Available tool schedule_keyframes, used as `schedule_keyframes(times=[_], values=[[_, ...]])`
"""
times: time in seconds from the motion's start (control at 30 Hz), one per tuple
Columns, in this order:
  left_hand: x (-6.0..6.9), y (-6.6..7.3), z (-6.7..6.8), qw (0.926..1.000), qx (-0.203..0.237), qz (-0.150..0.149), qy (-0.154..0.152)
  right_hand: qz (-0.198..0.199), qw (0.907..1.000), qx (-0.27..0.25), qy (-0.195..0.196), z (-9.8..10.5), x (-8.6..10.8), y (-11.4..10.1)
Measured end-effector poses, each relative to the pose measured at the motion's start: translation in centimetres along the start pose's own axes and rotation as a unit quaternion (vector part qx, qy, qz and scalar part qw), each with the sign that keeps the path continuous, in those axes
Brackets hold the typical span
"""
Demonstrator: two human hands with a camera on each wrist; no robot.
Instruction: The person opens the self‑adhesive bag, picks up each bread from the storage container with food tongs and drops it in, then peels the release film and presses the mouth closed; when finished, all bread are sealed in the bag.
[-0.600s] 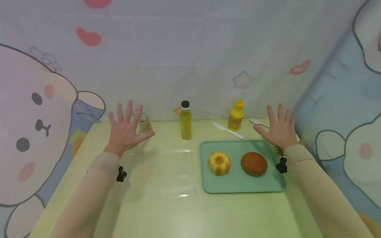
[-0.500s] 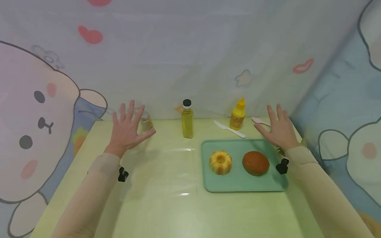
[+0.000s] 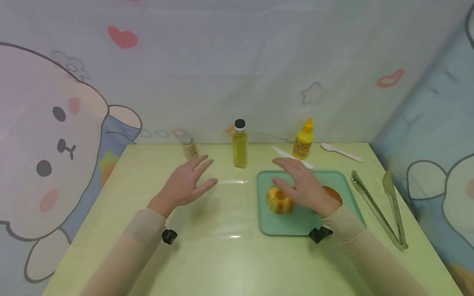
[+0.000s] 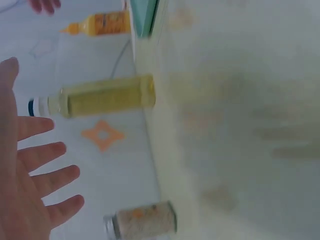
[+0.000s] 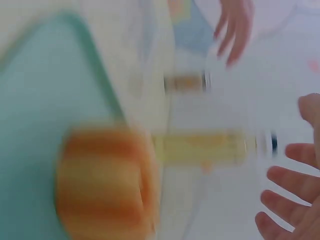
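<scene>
My left hand (image 3: 181,183) hovers above the left part of the table with fingers extended, holding nothing. Just beyond it stands a small lidded jar (image 3: 189,147) with speckled contents. A bottle of yellow oil (image 3: 240,148) with a black cap is upright at the back middle. Over the green tray (image 3: 264,226) my right hand (image 3: 305,185) hangs with fingers outstretched, also holding nothing. Beneath its thumb side sits a ring-shaped bread (image 3: 278,201). A round brown bun (image 3: 334,193) on the tray is mostly hidden by that hand.
At the back right are a yellow squeeze bottle (image 3: 303,139), a white plastic knife (image 3: 283,153) and a pale spoon (image 3: 340,152). Metal tongs (image 3: 381,213) lie spread at the tray's right. A printed cloth (image 3: 207,61) hangs behind the table.
Both hands have moved inward and lower, the right one now over the tray. The tongs and spoon have come into fuller view. The head view has shifted slightly right.
</scene>
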State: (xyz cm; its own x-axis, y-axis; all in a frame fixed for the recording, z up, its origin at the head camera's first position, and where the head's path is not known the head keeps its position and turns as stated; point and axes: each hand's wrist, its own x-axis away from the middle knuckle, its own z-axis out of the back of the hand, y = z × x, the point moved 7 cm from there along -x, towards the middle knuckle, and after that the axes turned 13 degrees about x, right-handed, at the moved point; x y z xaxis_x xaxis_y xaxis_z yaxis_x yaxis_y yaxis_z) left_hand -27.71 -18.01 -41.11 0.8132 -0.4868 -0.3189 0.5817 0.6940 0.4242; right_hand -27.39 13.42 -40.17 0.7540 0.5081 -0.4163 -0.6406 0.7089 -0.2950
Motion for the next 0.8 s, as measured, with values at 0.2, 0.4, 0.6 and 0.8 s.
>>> schedule_keyframes(times=[0.2, 0.4, 0.6, 0.8], values=[[1.7, 1.5, -5.3, 0.9950, 0.031, 0.022, -0.092, 0.090, 0.9946, 0.023, -0.046, -4.9, 0.3, -5.6], [2.9, 1.3, -9.9, 0.9778, 0.015, 0.068, -0.197, 0.147, 0.9803, 0.083, -0.103, -9.7, 0.7, -7.2], [3.7, 1.6, -11.4, 0.9711, 0.010, 0.075, -0.226, 0.147, 0.9716, 0.141, -0.121, -12.0, 0.8, -7.1], [4.0, 1.4, -11.5, 0.9754, 0.004, 0.075, -0.207, 0.135, 0.9718, 0.146, -0.127, -12.7, 0.9, -7.0]])
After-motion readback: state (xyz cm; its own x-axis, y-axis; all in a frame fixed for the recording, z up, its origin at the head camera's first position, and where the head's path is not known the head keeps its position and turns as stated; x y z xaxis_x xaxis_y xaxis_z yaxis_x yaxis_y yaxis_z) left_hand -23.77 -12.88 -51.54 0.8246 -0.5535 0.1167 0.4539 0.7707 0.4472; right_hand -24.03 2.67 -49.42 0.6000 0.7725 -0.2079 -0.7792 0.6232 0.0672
